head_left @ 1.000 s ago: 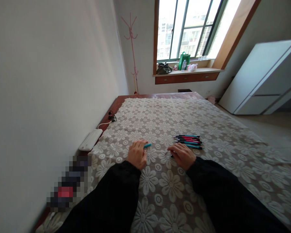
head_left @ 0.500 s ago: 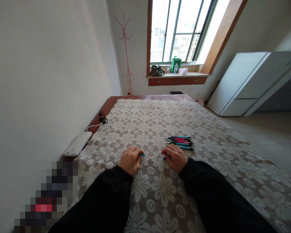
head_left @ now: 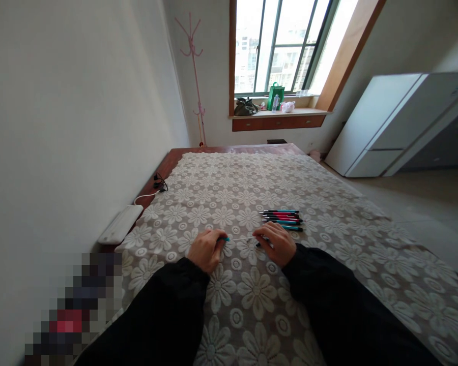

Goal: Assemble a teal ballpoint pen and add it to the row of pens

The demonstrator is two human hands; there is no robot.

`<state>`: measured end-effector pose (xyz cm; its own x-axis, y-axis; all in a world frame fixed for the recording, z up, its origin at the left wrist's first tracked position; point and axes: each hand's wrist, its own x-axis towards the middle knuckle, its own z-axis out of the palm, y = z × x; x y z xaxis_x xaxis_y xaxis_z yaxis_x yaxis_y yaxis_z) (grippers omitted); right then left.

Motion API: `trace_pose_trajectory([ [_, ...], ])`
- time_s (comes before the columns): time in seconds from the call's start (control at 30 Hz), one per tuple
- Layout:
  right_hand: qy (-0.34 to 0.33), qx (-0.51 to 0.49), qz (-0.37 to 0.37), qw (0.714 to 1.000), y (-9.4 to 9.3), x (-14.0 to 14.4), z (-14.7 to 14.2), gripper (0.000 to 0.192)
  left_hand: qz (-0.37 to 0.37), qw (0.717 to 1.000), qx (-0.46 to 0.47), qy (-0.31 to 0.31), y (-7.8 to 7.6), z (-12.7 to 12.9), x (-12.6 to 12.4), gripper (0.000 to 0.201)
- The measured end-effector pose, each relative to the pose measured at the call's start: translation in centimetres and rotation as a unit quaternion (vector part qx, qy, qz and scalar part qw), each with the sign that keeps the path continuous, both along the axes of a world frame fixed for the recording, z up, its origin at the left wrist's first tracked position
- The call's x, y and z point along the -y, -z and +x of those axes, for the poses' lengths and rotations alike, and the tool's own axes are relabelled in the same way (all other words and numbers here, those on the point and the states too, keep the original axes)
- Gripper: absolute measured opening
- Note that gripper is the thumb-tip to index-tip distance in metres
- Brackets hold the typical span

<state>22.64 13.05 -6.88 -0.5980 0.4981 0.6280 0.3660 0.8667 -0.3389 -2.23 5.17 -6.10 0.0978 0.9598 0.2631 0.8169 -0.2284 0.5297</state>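
Over the lace tablecloth (head_left: 257, 292), my left hand (head_left: 206, 250) pinches a teal pen barrel (head_left: 226, 239), most of it covered by the fingers. A thin white rod (head_left: 241, 238), which looks like a pen refill, spans the gap between my hands. Its left end meets the teal barrel; whether it sits inside cannot be made out. The rod's other end is pinched by my right hand (head_left: 277, 243). A small black piece (head_left: 258, 244) shows under the right fingers, largely hidden. Just beyond that hand, several teal, red and black pens (head_left: 282, 214) lie side by side.
At the table's left edge are a white power strip (head_left: 121, 224) and a black cable (head_left: 160, 183). A pink coat stand (head_left: 197, 81) stands past the far end. Bags, one of them a green bag (head_left: 276, 96), sit on the windowsill. A white fridge (head_left: 381, 122) is at right.
The white rod between my hands is now clearer and slopes slightly up to the right. Both hands keep their grip and have barely moved. The view has tilted a little downward.
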Motion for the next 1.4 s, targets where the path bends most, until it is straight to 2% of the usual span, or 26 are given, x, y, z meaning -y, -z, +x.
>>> trace_pose_trajectory([
  [0.13, 0.000, -0.020, 0.000, 1.000, -0.2, 0.2, 0.0, 0.012, 0.018, 0.999, 0.026, 0.025, 0.4, -0.1, -0.1, 0.021],
  [0.23, 0.013, -0.037, -0.004, 0.999, -0.4, 0.4, 0.0, 0.012, 0.044, 0.995, 0.079, 0.033, 0.4, -0.1, 0.1, 0.020],
  [0.47, 0.045, -0.047, -0.013, 0.998, -0.6, 0.4, 0.2, 0.013, 0.123, 0.960, 0.234, 0.091, -0.4, 0.9, 0.9, 0.019],
  [0.67, 0.050, -0.041, -0.019, 0.998, -0.6, 0.5, 0.1, 0.014, 0.112, 0.958, 0.256, 0.069, -0.5, 1.1, 1.0, 0.012],
  [0.9, 0.043, -0.045, -0.010, 0.998, -0.6, 0.5, 0.0, 0.014, 0.117, 0.954, 0.268, 0.071, 0.0, 1.0, 1.0, 0.014],
  [1.0, 0.045, -0.046, -0.010, 0.998, -0.6, 0.4, 0.1, 0.014, 0.130, 0.964, 0.227, 0.052, -0.3, 0.7, 1.0, 0.015],
  [1.1, 0.059, -0.047, -0.008, 0.997, -0.6, 0.4, 0.1, 0.014, 0.131, 0.987, 0.088, 0.027, -1.0, 0.2, 0.9, 0.022],
  [1.2, 0.074, -0.051, -0.009, 0.996, -0.5, 0.3, 0.1, 0.014, 0.087, 0.995, -0.042, -0.002, -1.4, -0.2, 0.7, 0.032],
  [1.3, 0.068, -0.051, -0.009, 0.996, -0.6, 0.3, 0.1, 0.014, 0.059, 0.994, -0.087, -0.019, -1.4, -0.3, 0.6, 0.041],
  [1.4, 0.065, -0.045, -0.009, 0.997, -0.6, 0.4, 0.1, 0.015, 0.049, 0.994, -0.100, 0.004, -1.3, -0.4, 0.7, 0.051],
])
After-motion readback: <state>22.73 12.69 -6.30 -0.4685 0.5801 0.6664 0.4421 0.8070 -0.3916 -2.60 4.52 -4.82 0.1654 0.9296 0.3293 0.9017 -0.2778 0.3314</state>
